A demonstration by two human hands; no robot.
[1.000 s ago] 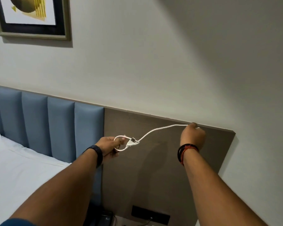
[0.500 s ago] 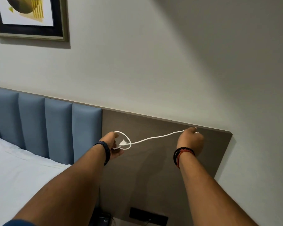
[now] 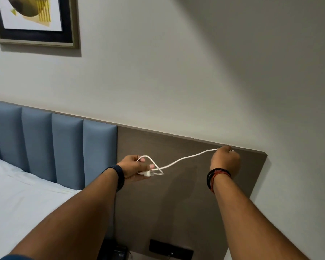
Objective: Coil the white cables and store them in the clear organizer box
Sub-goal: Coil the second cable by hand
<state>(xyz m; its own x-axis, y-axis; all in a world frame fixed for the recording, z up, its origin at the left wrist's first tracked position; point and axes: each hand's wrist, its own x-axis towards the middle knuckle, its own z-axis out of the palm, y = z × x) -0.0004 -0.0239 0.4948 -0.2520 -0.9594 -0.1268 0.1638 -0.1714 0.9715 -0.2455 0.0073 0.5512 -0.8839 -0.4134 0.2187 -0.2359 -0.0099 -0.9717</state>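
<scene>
Holding a small loop of thin white cable (image 3: 184, 160) with its connector, the left hand (image 3: 134, 168) curls its fingers round it. The right hand (image 3: 225, 160) pinches the far end, the cable hanging slack before the brown wooden headboard panel (image 3: 186, 203).

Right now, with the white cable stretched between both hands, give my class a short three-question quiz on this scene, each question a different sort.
1. True or false: the left hand holds a loop of the white cable.
2. Which pinches the stretched strand's other end? A: left hand. B: right hand.
3. Fill in: the framed picture hangs above the blue ___.
Key: 1 true; 2 B; 3 headboard.
</scene>
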